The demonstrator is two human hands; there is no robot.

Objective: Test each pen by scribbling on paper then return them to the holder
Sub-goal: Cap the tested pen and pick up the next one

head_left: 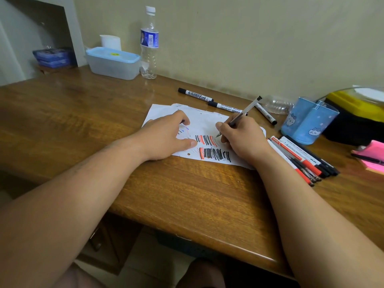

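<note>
Worktop (pixel 187 194): wooden.
Paper (pixel 204 121): centre, striped with black and red scribbles.
Holder (pixel 307 121): blue, right of the paper.
Left hand (pixel 166 138): fingers (pixel 178 116) apart, pressing the paper.
Right hand (pixel 243 138): fingers clamped on the pen (pixel 247 110), nib at the scribbles.
Advice: short, light strokes on bare white; keep the sheet pinned.

Paper (pixel 207 121) on surface (pixel 83 121), centre; markers (pixel 195 94) behind it; loose pens (pixel 301 159) right of it; holder (pixel 307 121) behind those; bottle (pixel 149 44), box (pixel 113 63) at left rear.
</note>
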